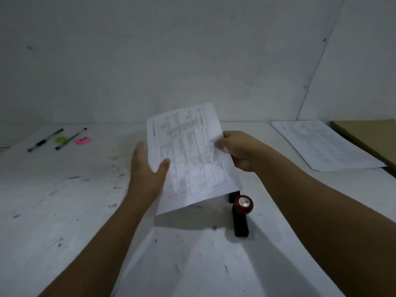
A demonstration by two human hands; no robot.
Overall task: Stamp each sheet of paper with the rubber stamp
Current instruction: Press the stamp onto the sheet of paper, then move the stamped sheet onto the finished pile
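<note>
A printed sheet of paper (190, 155) is held up above the white table (64, 200), tilted toward me. My left hand (147, 168) holds its left edge, thumb on the front and fingers behind. My right hand (237, 151) pinches the right edge. Just below the sheet's near corner stands the rubber stamp (242, 213), black-bodied with a round dark-red knob. A small black object (233, 196) shows behind it, partly hidden by the sheet. A stack of printed sheets (325, 144) lies at the right. Another white sheet (192, 264) lies flat on the table between my forearms.
Two pens (57, 138) lie at the far left beside a green sticky tab (61, 139) and a pink one (82, 140). A brown cardboard piece (368, 138) sits at the far right edge. A grey wall backs the ink-smudged table.
</note>
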